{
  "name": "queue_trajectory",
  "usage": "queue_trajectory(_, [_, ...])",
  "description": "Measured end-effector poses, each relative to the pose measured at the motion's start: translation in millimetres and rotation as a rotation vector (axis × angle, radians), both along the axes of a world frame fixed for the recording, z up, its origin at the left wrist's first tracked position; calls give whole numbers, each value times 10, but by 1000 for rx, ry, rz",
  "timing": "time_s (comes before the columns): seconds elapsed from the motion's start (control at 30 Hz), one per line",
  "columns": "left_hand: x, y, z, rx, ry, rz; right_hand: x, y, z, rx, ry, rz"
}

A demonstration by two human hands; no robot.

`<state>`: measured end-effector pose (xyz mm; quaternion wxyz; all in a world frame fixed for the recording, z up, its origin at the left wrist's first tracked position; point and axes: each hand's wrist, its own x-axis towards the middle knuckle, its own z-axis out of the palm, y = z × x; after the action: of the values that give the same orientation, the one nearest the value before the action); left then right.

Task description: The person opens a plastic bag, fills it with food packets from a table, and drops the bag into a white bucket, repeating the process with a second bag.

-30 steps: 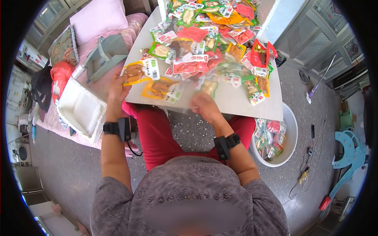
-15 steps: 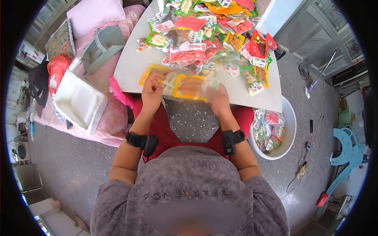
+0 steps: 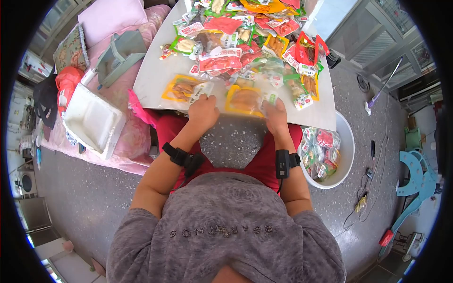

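Holding yellow-edged food packet (image 3: 242,99) by label end: right hand (image 3: 276,115), at near edge of surface (image 3: 150,84). Packet shifted right since half-second ago. Left hand (image 3: 204,113), curled, now at label of left yellow-edged packet (image 3: 180,88); cannot tell if gripping. One packet per hand; packet pile (image 3: 220,60) beyond.

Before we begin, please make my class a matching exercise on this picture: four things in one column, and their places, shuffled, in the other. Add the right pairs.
Column 1
1. Left hand
2. Right hand
3. Bucket
4. Foam box

Column 2
A. on the pink cloth
B. at the yellow-edged packet between the hands
C. on the floor, with bags inside
D. at the yellow-edged packet nearest the foam box

Pairs: 1-D, 2-B, 3-C, 4-A
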<state>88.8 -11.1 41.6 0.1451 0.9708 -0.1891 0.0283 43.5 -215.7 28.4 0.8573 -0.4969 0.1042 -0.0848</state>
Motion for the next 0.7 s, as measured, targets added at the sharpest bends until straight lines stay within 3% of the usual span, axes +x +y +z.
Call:
queue_trajectory(0.3, [20, 78, -41, -297, 13, 32, 31, 136, 41, -14, 17, 107])
queue_trajectory(0.57, [-65, 66, 138, -235, -124, -7, 61, 376, 214, 5, 185, 218])
queue_trajectory(0.7, [-114, 33, 197, -162, -124, -19, 56, 485, 130, 29, 215, 155])
